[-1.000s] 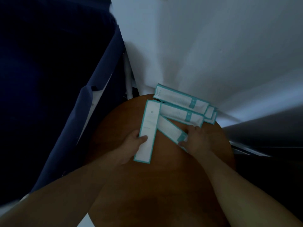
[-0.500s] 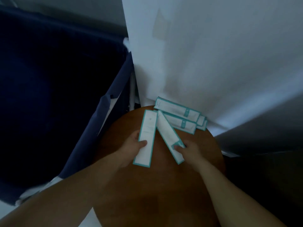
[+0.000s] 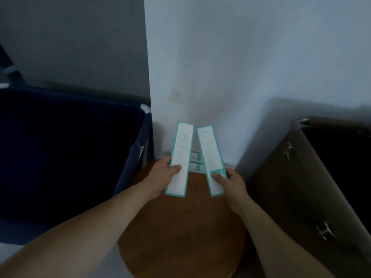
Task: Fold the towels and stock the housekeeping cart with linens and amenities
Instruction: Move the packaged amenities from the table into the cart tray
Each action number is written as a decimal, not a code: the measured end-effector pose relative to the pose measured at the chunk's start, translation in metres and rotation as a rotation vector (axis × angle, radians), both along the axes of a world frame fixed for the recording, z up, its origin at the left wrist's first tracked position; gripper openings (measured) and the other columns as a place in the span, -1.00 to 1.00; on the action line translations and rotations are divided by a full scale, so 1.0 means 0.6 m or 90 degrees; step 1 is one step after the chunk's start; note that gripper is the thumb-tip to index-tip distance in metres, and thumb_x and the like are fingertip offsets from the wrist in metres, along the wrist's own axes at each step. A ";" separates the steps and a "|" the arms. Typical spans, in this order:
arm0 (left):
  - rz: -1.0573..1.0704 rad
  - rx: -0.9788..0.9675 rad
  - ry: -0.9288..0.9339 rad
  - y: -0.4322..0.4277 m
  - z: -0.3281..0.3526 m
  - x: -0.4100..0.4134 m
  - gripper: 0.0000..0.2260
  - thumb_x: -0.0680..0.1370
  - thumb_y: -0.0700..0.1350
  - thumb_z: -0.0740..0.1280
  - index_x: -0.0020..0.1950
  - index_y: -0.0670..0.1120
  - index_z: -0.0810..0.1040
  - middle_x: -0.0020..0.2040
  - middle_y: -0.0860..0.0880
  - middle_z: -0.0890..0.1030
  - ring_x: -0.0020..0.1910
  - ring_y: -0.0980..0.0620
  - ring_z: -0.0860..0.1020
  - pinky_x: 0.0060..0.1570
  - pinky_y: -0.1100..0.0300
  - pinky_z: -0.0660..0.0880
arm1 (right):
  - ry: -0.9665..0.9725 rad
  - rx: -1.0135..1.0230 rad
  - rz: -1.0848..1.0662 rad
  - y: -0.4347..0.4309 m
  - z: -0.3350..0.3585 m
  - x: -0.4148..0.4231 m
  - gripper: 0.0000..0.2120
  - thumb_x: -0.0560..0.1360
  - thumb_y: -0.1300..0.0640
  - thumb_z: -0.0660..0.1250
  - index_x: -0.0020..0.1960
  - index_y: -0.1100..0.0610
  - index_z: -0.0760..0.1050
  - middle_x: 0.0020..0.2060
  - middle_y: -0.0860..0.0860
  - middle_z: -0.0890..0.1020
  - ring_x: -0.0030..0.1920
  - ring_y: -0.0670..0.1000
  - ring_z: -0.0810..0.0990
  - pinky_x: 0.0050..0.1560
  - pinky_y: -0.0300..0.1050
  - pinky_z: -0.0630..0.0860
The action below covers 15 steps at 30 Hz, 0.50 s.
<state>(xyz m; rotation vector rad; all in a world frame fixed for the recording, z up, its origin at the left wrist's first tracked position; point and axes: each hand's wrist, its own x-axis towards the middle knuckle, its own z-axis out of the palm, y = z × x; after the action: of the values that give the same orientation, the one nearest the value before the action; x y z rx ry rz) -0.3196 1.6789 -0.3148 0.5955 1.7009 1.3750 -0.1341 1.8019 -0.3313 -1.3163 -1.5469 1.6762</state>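
I hold two long white amenity packets with teal borders above a round wooden table (image 3: 180, 227). My left hand (image 3: 164, 175) pinches the left packet (image 3: 180, 157) near its lower half, thumb on top. My right hand (image 3: 230, 181) pinches the right packet (image 3: 210, 157) at its teal lower end. Both packets are lifted and point away from me toward the white wall. More packets of the same kind (image 3: 195, 161) lie on the table's far edge, mostly hidden behind the two held ones.
A dark navy fabric cart bag (image 3: 70, 149) stands to the left of the table. A dark brown cabinet with metal handles (image 3: 313, 187) stands to the right. A white wall (image 3: 241, 77) rises just behind the table.
Both hands have lifted their packets off the table and turned them upright. The view has tilted up, showing the cabinet on the right.
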 end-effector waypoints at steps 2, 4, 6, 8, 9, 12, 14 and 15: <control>-0.015 0.046 0.049 -0.002 0.049 0.017 -0.70 0.61 -0.21 0.31 0.32 -0.01 0.43 0.18 -0.08 0.62 -0.02 0.04 0.64 -0.12 0.20 0.59 | 0.042 0.019 -0.024 -0.022 0.044 0.023 -0.75 0.51 0.34 0.40 0.13 0.12 0.54 0.03 0.19 0.68 -0.07 0.15 0.69 -0.02 0.11 0.65; -0.047 0.103 0.093 0.002 0.093 0.038 -0.51 0.61 -0.26 0.29 0.49 0.04 0.29 0.20 -0.04 0.61 0.05 0.00 0.64 0.04 0.07 0.61 | 0.063 0.066 -0.043 -0.037 0.090 0.051 -0.50 0.51 0.33 0.40 0.31 -0.12 0.42 -0.03 -0.08 0.66 -0.10 0.03 0.72 -0.14 -0.03 0.67; -0.082 0.154 0.108 0.008 0.132 0.066 -0.40 0.61 -0.27 0.27 0.55 0.13 0.15 0.19 0.04 0.59 0.06 0.05 0.64 0.06 0.07 0.61 | 0.080 0.114 -0.040 -0.048 0.138 0.084 -0.39 0.52 0.30 0.40 0.33 -0.31 0.36 -0.02 -0.18 0.63 -0.11 -0.05 0.72 -0.20 -0.12 0.65; -0.103 0.190 0.104 0.019 0.161 0.098 -0.35 0.62 -0.26 0.28 0.55 0.21 0.07 0.18 0.08 0.59 0.05 0.07 0.65 0.03 0.09 0.61 | 0.100 0.149 -0.044 -0.051 0.178 0.121 -0.49 0.54 0.30 0.37 0.21 -0.31 0.47 0.11 -0.05 0.62 -0.09 -0.08 0.71 -0.20 -0.18 0.64; -0.111 0.199 0.108 0.024 0.173 0.116 -0.35 0.61 -0.25 0.29 0.54 0.21 0.07 0.17 0.06 0.61 0.04 0.05 0.66 0.04 0.07 0.62 | 0.113 0.165 -0.053 -0.052 0.195 0.140 -0.52 0.55 0.30 0.36 0.16 -0.31 0.50 0.14 -0.02 0.60 -0.07 -0.08 0.71 -0.20 -0.21 0.63; -0.128 0.197 0.123 0.044 0.204 0.175 -0.56 0.59 -0.25 0.33 0.43 0.01 0.34 0.13 -0.10 0.65 -0.05 0.02 0.66 0.00 0.04 0.61 | 0.128 0.213 -0.104 -0.050 0.238 0.205 -0.53 0.55 0.29 0.37 0.20 -0.28 0.47 0.20 -0.02 0.58 0.03 -0.05 0.67 -0.17 -0.26 0.61; -0.132 0.196 0.130 0.060 0.226 0.223 -0.83 0.58 -0.23 0.35 0.13 -0.04 0.49 0.10 -0.16 0.65 -0.10 0.01 0.64 -0.11 0.10 0.59 | 0.133 0.242 -0.127 -0.045 0.261 0.255 -0.48 0.54 0.29 0.38 0.31 -0.23 0.41 0.18 -0.02 0.60 0.04 -0.03 0.67 -0.16 -0.24 0.62; -0.138 0.200 0.134 0.069 0.238 0.249 -0.88 0.58 -0.23 0.36 0.05 -0.04 0.50 0.06 -0.16 0.65 -0.09 -0.04 0.64 -0.13 0.09 0.59 | 0.130 0.256 -0.141 -0.041 0.271 0.282 -0.45 0.54 0.28 0.38 0.36 -0.21 0.39 0.15 -0.02 0.63 0.01 -0.03 0.69 -0.16 -0.22 0.63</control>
<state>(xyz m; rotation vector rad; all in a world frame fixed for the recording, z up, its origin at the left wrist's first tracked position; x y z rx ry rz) -0.1700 1.7203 -0.1723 1.1032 1.5340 1.4718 0.0352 1.7772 -0.1687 -1.0283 -1.4604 1.2409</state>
